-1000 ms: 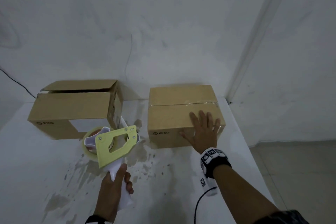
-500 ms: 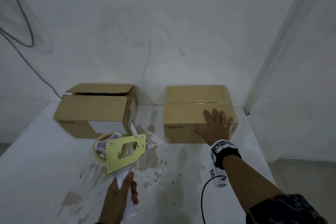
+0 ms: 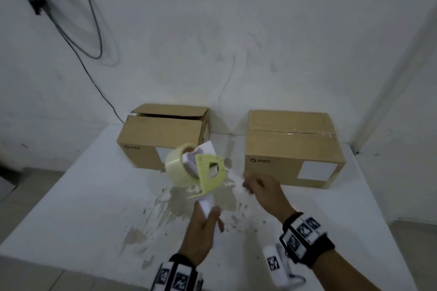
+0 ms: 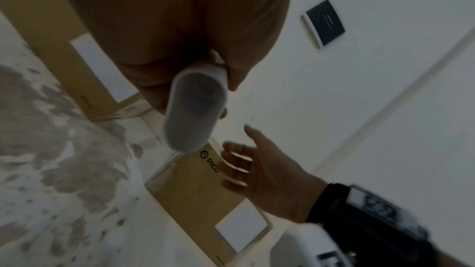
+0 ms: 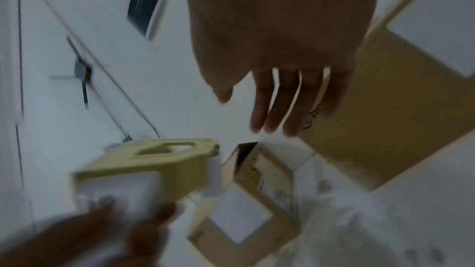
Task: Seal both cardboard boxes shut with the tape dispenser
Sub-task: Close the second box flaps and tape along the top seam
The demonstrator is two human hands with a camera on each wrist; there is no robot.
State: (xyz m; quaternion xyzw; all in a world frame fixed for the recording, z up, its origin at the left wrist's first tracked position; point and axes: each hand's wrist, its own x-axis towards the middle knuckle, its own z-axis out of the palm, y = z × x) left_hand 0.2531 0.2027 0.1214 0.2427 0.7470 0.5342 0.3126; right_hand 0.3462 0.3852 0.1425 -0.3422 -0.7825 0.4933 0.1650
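Note:
Two brown cardboard boxes stand at the back of the white table [image 3: 78,196]. The left box [image 3: 160,139] has its far flap raised, leaving a gap. The right box [image 3: 293,149] is closed, with clear tape along its top seam. My left hand [image 3: 203,231] grips the white handle of the yellow tape dispenser [image 3: 196,170], held in the air between the boxes; the handle's end [image 4: 195,109] faces the left wrist camera. My right hand [image 3: 260,189] hovers off the right box's front left corner, its fingers [image 5: 277,98] straight and empty.
Grey-brown stains [image 3: 189,205] spread over the table's middle. A white wall runs right behind the boxes, with dark cables [image 3: 89,30] hanging at the upper left. The table's right edge [image 3: 378,196] drops to a tiled floor.
My right hand has come off the right box's front face and moved left and nearer to me. The dispenser has swung right and up, toward the middle. The head view has shifted left.

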